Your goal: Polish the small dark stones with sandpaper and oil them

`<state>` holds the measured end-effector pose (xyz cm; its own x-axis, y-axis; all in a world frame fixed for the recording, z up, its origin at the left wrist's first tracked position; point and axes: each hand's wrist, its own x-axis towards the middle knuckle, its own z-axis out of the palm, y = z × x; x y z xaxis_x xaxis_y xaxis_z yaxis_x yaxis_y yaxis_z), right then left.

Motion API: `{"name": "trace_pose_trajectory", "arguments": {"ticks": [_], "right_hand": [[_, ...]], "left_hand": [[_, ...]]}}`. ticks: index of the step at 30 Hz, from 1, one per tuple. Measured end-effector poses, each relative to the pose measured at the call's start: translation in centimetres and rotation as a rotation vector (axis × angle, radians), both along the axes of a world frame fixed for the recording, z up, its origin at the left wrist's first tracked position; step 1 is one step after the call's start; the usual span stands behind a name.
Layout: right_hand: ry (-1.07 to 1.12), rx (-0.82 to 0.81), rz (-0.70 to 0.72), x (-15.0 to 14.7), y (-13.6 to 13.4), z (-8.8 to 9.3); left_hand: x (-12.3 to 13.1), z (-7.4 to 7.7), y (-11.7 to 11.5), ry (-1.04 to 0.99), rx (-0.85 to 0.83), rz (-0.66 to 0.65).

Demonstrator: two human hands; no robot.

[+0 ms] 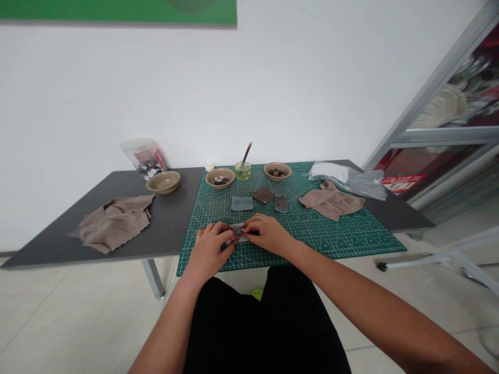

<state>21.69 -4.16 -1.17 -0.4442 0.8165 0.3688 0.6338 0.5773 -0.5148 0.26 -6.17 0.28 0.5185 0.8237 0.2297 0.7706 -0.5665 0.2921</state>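
Note:
On the green cutting mat (210,208), near its front edge, lies a small grey sheet (238,228) between my hands. My left hand (212,244) pinches its left end, fingers curled together. From the right, my right hand (265,232) pinches the other end with thumb and fingertips. The fingers hide part of the sheet. Just beyond are a blue-grey square (242,203), a brown square (263,195) and a dark grey piece (280,203), all flat on the mat.
Behind stand a bowl of pieces (220,178), a glass jar with a brush (243,170) and another bowl (277,171). Brown cloths lie left (117,221) and right (331,200). A bowl (162,182), plastic container (144,158) and clear bag (351,179) flank them.

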Motion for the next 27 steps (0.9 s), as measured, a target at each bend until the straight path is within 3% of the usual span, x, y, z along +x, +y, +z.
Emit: {"name": "trace_pose_trajectory", "arguments": {"ticks": [6, 17, 22, 27], "right_hand": [[-0.008, 0.011, -0.036, 0.2, -0.2, 0.4], [0.048, -0.034, 0.054, 1.3, 0.0, 0.6], [0.376, -0.168, -0.171, 2.9, -0.1, 0.6], [0.658, -0.286, -0.154, 3.0, 0.4, 0.1]], "left_hand": [[0.0, 0.0, 0.2, -0.004, -0.029, 0.019], [0.0, 0.3, 0.2, -0.017, -0.082, 0.026], [0.2, 0.9, 1.2, -0.125, -0.167, 0.011], [1.0, 1.7, 2.3, -0.138, -0.228, 0.065]]}}
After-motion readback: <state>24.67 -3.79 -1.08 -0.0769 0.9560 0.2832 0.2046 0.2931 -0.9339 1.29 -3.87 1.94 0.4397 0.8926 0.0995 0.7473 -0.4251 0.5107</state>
